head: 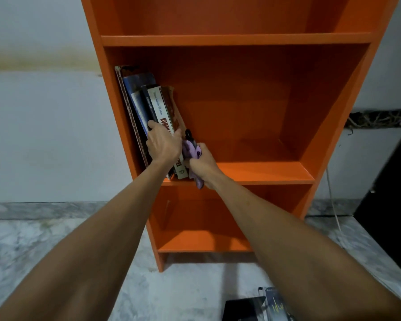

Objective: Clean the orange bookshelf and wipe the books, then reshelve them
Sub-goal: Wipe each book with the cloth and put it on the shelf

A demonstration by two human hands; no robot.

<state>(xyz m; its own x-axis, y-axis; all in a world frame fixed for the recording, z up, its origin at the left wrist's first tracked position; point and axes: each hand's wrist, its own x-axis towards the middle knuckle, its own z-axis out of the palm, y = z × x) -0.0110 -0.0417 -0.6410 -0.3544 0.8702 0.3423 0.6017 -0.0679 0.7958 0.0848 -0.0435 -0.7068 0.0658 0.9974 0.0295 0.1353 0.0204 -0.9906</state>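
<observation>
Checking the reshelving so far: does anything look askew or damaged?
The books lean left against the bookshelf side wall instead of standing upright, gripped by the left hand. The rightmost book looks frayed along its top edge. Some other books lie on the floor.

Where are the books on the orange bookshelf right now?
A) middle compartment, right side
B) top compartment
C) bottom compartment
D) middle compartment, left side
D: the books lean against the left wall of the orange bookshelf's middle compartment, gripped by the left hand, with the right hand holding a purple cloth beside them.
</observation>
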